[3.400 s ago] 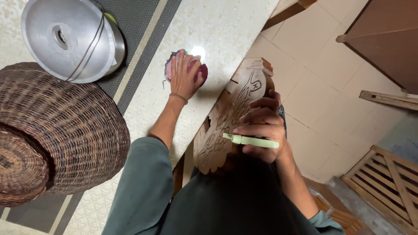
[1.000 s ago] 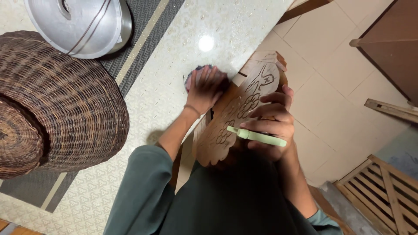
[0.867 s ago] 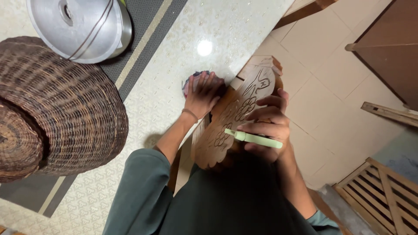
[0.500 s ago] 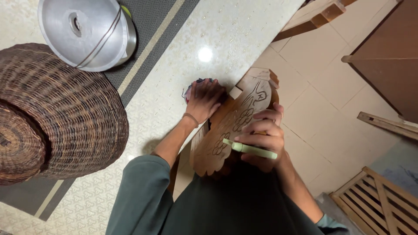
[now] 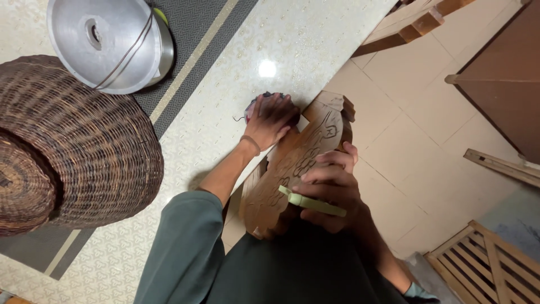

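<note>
- Pressing the left hand (image 5: 271, 118) flat, fingers spread, onto a small dark red cloth pad (image 5: 251, 105) lying on the pale patterned stone surface (image 5: 225, 84); covering rather than gripping it.
- Closing the right hand (image 5: 329, 188) around a flat pale green plastic tool (image 5: 312, 202), fingers curled over it, while bracing a brown carved wooden panel (image 5: 298, 169) directly beneath that hand.
- Leaning the panel on its edge against the surface rim, just right of the left hand and touching its fingertips.
- Standing well to the left of both hands: a large brown wicker basket (image 5: 73, 146) and a lidded aluminium pot (image 5: 109, 42).
- Risking, as a judgement, a slip of the tilted panel off the rim onto the tiled floor (image 5: 416, 146) if the bracing pressure eases.
- Risking a scratch across the carving from the tool edge.
</note>
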